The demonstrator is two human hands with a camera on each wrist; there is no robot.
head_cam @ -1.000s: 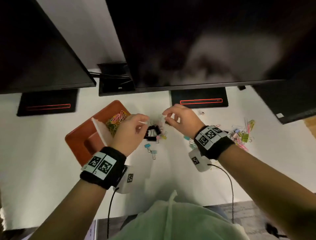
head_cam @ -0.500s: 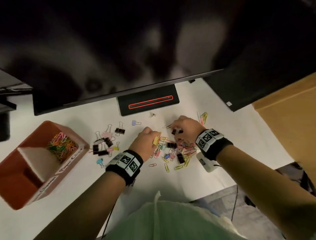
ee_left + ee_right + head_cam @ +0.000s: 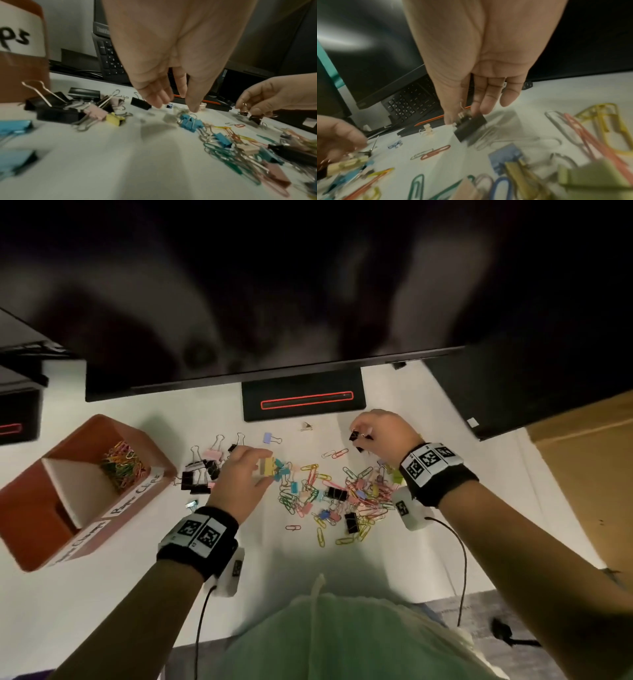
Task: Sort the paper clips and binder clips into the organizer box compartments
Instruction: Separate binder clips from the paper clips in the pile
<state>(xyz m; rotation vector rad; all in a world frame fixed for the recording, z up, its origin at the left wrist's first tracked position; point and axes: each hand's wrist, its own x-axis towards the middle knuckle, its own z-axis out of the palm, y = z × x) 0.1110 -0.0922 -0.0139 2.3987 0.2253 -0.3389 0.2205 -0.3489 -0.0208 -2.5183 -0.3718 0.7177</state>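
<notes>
the orange organizer box [image 3: 137,436] wears handwritten labels, the nearer possibly "paper clips", and holds coloured paper clips [image 3: 122,465]. right hand [image 3: 383,433] pinches a black binder clip [image 3: 470,125] above the white desk [image 3: 102,594]. left hand [image 3: 239,477] hovers, fingers extended, over the loose clips [image 3: 335,496]. dark monitors behind.

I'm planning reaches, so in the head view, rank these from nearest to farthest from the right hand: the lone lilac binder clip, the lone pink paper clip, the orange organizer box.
From the right hand:
1. Lone lilac binder clip, to its left.
2. Lone pink paper clip, near the body.
3. Orange organizer box, far left.
</notes>
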